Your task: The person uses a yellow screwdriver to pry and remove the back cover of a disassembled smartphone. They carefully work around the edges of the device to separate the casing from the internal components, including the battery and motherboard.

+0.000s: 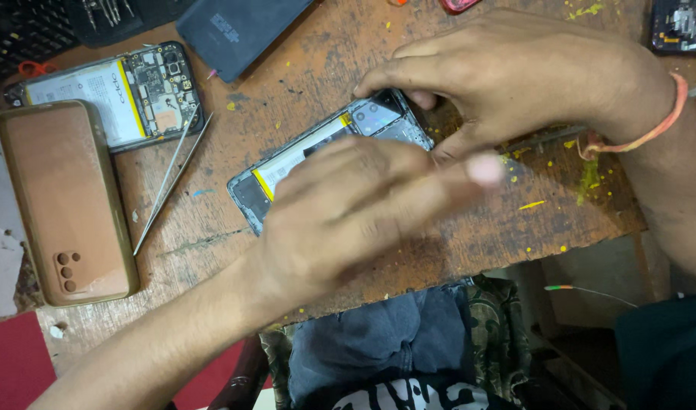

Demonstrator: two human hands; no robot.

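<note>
An opened phone with its back removed lies on the worn wooden table, showing a white battery and dark circuit parts. My left hand lies across its lower half, fingers stretched to the right and blurred. My right hand reaches in from the right, wearing an orange thread on the wrist. Its fingertips pinch the phone's upper corner by the camera end. What lies under my left palm is hidden.
A second opened phone lies at the upper left, with tweezers beside it. A brown phone case sits at the left edge, a dark back cover at the top and another open device top right.
</note>
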